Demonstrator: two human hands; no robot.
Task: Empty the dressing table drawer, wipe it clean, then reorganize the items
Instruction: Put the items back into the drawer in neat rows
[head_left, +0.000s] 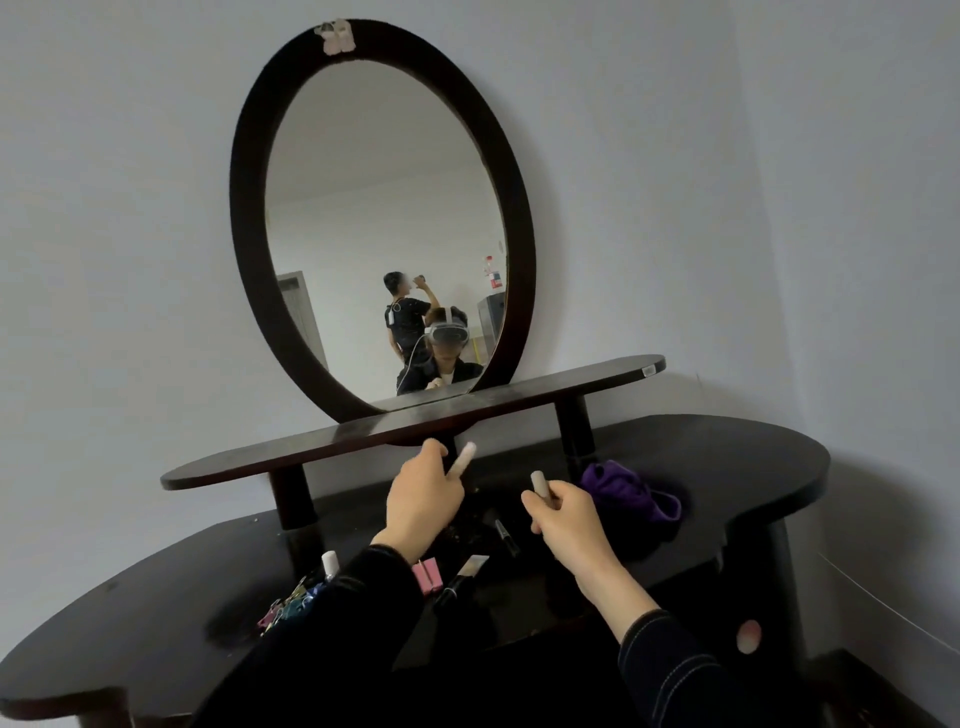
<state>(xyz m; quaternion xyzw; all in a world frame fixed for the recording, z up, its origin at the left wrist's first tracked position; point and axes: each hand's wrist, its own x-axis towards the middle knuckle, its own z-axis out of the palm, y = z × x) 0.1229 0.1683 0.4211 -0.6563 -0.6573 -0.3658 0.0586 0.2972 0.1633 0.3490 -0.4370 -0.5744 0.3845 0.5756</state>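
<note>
Both my hands are raised over the dark dressing table (727, 457). My left hand (423, 496) grips a small pale pink tube (464, 458) that sticks up past its fingers. My right hand (563, 512) holds a second pale tube (540, 486) upright in curled fingers. Below my hands, small items lie on the tabletop: a black pen-like stick (506, 535), a black tube with a pale cap (462, 577), a pink clip (427, 574), a white bottle (329, 564) and several coloured binder clips (288, 605). The drawer is hidden under my sleeves.
A crumpled purple cloth (631, 491) lies on the table at the right. A narrow raised shelf (363, 431) on two posts runs across just behind my hands. An oval mirror (382, 218) stands above it. A pink round knob (749, 635) shows at the lower right.
</note>
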